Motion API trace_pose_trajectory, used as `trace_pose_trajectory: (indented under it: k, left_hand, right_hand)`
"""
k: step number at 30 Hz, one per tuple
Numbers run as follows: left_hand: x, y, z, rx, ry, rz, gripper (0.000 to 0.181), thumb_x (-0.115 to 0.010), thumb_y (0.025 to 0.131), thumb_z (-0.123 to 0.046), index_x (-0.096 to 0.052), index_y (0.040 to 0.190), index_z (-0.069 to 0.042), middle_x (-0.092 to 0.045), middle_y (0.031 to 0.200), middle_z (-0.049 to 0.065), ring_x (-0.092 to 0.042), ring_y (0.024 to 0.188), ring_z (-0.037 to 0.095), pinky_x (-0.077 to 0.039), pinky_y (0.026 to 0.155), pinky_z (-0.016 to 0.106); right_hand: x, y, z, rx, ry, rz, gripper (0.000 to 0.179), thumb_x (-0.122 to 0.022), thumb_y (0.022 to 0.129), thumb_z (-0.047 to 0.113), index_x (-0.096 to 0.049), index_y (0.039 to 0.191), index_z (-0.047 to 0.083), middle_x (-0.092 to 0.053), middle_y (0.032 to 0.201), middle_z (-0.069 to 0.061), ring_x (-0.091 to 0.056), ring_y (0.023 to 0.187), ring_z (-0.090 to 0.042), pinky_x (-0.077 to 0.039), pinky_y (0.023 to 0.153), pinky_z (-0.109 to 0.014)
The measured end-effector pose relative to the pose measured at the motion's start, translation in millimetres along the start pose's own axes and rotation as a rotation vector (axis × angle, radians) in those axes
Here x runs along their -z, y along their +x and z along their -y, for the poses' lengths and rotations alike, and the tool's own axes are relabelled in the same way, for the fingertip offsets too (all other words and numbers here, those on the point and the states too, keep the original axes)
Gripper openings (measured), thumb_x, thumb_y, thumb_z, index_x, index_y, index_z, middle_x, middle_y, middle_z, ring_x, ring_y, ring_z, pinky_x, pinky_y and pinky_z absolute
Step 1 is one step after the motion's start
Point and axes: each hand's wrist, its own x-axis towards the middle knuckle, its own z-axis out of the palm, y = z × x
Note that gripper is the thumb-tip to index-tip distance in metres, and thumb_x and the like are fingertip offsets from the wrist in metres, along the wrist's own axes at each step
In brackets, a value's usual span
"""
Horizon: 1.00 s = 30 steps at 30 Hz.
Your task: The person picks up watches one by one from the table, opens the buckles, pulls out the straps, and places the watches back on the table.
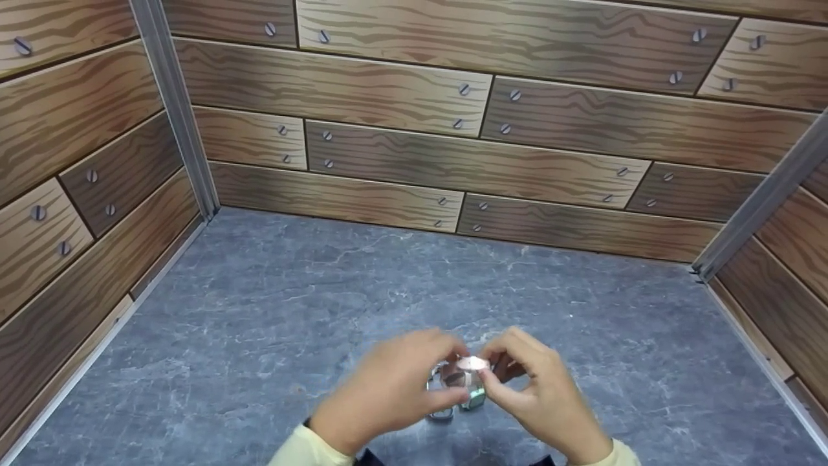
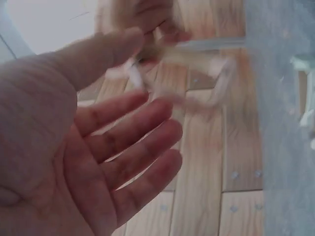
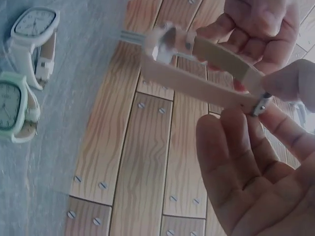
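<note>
Between the two hands hangs a pale pink wristwatch (image 3: 182, 81), its strap closed into a loop. At the buckle end, my right hand (image 3: 261, 167) pinches the strap between thumb and forefinger, the other fingers loosely bent. Beside the loop is my left hand (image 2: 118, 142), fingers spread and relaxed, blurred in its own wrist view. In the head view, my left hand (image 1: 394, 382) and right hand (image 1: 543, 391) face each other around the watch. Below lie a white wristwatch (image 3: 34, 29) and a mint green wristwatch (image 3: 10, 105), side by side on the table.
The grey marbled tabletop (image 1: 310, 291) is enclosed by wood-patterned panels (image 1: 401, 97) at the back and both sides. Metal corner posts (image 1: 184, 116) join the panels. In the head view, the hands partly cover the two lying watches.
</note>
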Motion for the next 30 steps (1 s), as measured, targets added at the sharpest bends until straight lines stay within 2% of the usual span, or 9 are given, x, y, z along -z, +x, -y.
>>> trace_pose_trajectory:
  k: [4, 7, 10, 14, 18, 25, 30]
  left_hand:
    - [-6.0, 2.0, -1.2, -0.031, 0.019, -0.041, 0.018, -0.071, 0.099, -0.040, -0.070, 0.106, -0.023, -0.067, 0.098, -0.016, -0.061, 0.086, -0.002, -0.051, 0.073, 0.018]
    - [-5.9, 2.4, -1.3, -0.049, 0.016, -0.058, 0.018, -0.067, 0.101, -0.040, -0.071, 0.100, -0.023, -0.066, 0.091, -0.017, -0.059, 0.077, -0.002, -0.048, 0.068, 0.016]
    - [-5.5, 1.9, -1.1, -0.066, 0.016, -0.048, 0.021, -0.065, 0.102, -0.041, -0.074, 0.098, -0.023, -0.068, 0.087, -0.017, -0.058, 0.074, -0.005, -0.047, 0.066, 0.014]
    - [-6.4, 0.3, -0.5, -0.108, 0.079, -0.034, 0.019, -0.066, 0.101, -0.039, -0.078, 0.100, -0.023, -0.072, 0.088, -0.017, -0.063, 0.076, -0.006, -0.048, 0.067, 0.012]
    - [-7.5, 0.1, -0.1, -0.131, 0.134, -0.033, 0.016, -0.069, 0.099, -0.037, -0.079, 0.100, -0.024, -0.072, 0.089, -0.017, -0.065, 0.076, -0.004, -0.047, 0.065, 0.011]
    - [-6.9, 1.6, -1.0, -0.143, 0.148, -0.022, 0.014, -0.070, 0.099, -0.035, -0.079, 0.099, -0.024, -0.073, 0.089, -0.016, -0.061, 0.073, -0.006, -0.047, 0.064, 0.011]
    - [-7.2, 2.5, -0.3, -0.132, 0.149, -0.028, 0.014, -0.070, 0.099, -0.034, -0.079, 0.098, -0.024, -0.073, 0.088, -0.016, -0.061, 0.072, -0.006, -0.049, 0.066, 0.013]
  right_hand:
    - [-3.6, -1.4, 0.2, 0.016, 0.029, 0.006, 0.028, -0.074, 0.093, -0.001, -0.068, 0.098, 0.026, -0.062, 0.090, 0.008, -0.065, 0.072, -0.010, -0.059, 0.061, -0.030]
    - [-3.9, -2.4, 0.1, 0.010, 0.047, 0.034, 0.023, -0.074, 0.095, 0.005, -0.068, 0.100, 0.026, -0.063, 0.090, 0.008, -0.065, 0.072, -0.011, -0.059, 0.061, -0.031]
    - [-2.8, -3.7, -0.6, 0.010, 0.052, 0.080, 0.024, -0.073, 0.095, 0.004, -0.069, 0.100, 0.027, -0.066, 0.091, 0.009, -0.066, 0.073, -0.010, -0.059, 0.063, -0.030]
    - [-1.2, -4.9, -1.7, 0.047, 0.017, 0.135, 0.030, -0.072, 0.092, -0.002, -0.071, 0.098, 0.027, -0.070, 0.090, 0.010, -0.067, 0.071, -0.007, -0.059, 0.062, -0.028]
    - [-0.4, -4.8, -1.1, 0.106, -0.046, 0.142, 0.031, -0.073, 0.090, -0.004, -0.073, 0.097, 0.026, -0.072, 0.088, 0.012, -0.065, 0.068, -0.001, -0.057, 0.059, -0.024]
    - [-0.5, -4.1, 2.2, 0.200, -0.211, 0.111, 0.026, -0.076, 0.086, -0.002, -0.076, 0.096, 0.022, -0.073, 0.087, 0.014, -0.061, 0.068, 0.006, -0.052, 0.061, -0.013]
    - [-1.3, -3.6, 2.1, 0.276, -0.318, 0.102, 0.021, -0.079, 0.086, 0.002, -0.077, 0.098, 0.020, -0.073, 0.089, 0.014, -0.063, 0.072, 0.006, -0.051, 0.064, -0.010]
